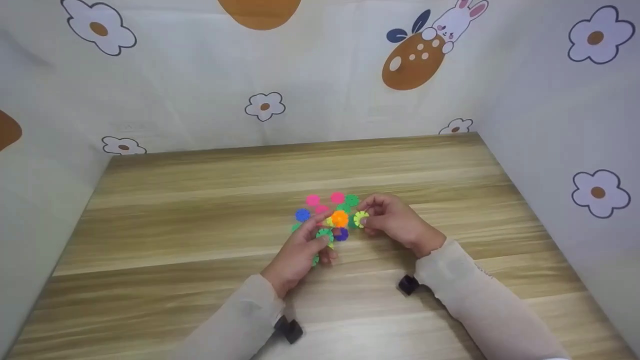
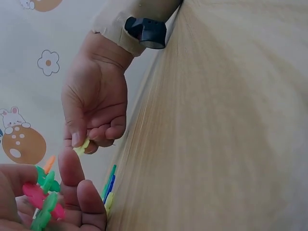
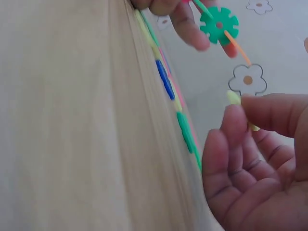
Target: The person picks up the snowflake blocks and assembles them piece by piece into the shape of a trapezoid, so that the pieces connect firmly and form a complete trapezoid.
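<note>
My left hand [image 1: 299,250] holds a chain of interlocking snowflake discs over the table. In the left wrist view, a pink disc [image 2: 34,195] slots between green discs [image 2: 44,212]. An orange disc [image 1: 340,219] juts from the far end, slotted into a green disc [image 3: 210,30] in the right wrist view. Between thumb and fingertips, my right hand [image 1: 400,222] pinches a single yellow disc [image 1: 360,219], a short way right of the orange one. Part of the chain is hidden behind the left fingers.
Several loose discs lie flat on the wooden table [image 1: 200,200] around and beyond the hands, among them a blue disc [image 1: 302,215], a pink disc [image 1: 337,198] and a purple disc [image 1: 342,234]. Patterned cloth walls [image 1: 190,75] stand along the table's back and sides.
</note>
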Motion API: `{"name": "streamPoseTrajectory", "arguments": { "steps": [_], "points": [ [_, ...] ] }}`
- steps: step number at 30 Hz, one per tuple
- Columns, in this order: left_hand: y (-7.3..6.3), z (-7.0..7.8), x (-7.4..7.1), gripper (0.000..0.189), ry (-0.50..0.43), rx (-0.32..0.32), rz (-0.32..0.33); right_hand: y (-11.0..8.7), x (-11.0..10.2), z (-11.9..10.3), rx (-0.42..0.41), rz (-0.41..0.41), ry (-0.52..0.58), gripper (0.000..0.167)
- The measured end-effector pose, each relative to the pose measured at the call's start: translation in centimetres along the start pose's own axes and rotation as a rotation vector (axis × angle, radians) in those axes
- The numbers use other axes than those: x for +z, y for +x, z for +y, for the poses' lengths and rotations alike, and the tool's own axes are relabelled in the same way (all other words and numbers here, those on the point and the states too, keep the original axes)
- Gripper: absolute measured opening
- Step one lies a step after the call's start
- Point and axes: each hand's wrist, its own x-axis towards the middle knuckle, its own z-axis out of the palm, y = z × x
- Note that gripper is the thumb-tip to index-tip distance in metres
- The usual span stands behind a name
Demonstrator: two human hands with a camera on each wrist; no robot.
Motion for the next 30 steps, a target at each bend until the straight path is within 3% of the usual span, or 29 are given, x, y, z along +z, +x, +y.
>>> {"name": "streamPoseTrajectory", "arguments": {
  "steps": [7, 22, 30],
  "points": [
    [0.07, 0.04, 0.01, 0.060, -0.005, 0.019, -0.020, -0.51, 0.67, -0.57, -0.065, 0.003, 0.110, 0.025],
    [0.05, 0.04, -0.45, 0.057, -0.003, -0.010, 0.001, -0.48, 0.82, -0.36, -0.180, -0.016, 0.113, 0.018],
    [0.06, -0.19, -0.53, 0.055, 0.006, 0.010, -0.025, -0.66, 1.11, 0.00, -0.168, -0.008, 0.071, 0.016]
  ]
}}
